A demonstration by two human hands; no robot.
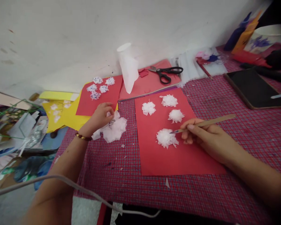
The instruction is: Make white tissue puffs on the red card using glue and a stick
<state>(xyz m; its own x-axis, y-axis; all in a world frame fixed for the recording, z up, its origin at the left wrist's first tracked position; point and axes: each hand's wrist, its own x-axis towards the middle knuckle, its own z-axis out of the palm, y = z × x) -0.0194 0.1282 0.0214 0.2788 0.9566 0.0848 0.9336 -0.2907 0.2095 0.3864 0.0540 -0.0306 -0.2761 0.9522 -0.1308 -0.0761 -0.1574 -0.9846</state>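
My right hand [199, 134] grips a thin wooden stick [215, 120] with a narrow dark tip. That tip touches a white tissue-paper flower [165, 139] low on a red sheet [159, 162]. Three more white flowers lie higher on the sheet, one of them the round flower [176, 116]. To the left, my left hand [103, 114] is over a loose pile of white tissue-paper pieces [114, 129]. Its fingers are curled in with the thumb close to them; whatever they may hold is hidden. A beaded bracelet circles that wrist.
Behind lie black-handled scissors [166, 75], a white paper cup with tissue [128, 68] and a red card with speckled flowers [86, 104]. A dark tablet-like slab [255, 87], paint bottles [245, 32] and a cup [267, 37] stand right. A cable [84, 189] crosses the front.
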